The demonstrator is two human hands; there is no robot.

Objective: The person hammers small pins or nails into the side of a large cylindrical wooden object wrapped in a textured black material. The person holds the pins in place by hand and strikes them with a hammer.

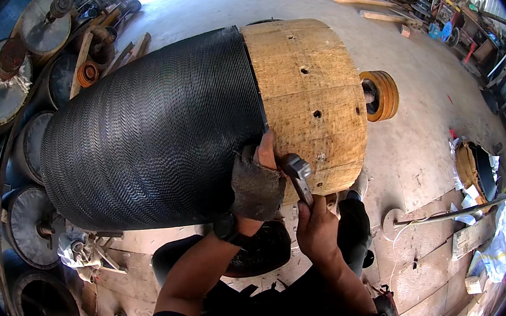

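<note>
While most of the wooden drum (309, 100) is wound with black strip (155, 132), the strip's edge is pressed by the gloved left hand (256, 183), a hammer (298, 177) gripped in the right hand (317, 229); bare wood is left.

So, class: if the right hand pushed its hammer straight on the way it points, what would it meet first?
Probably the bare wooden drum: the right hand aims the hammer up at its lower edge, beside the left hand. Depth is unclear.
</note>
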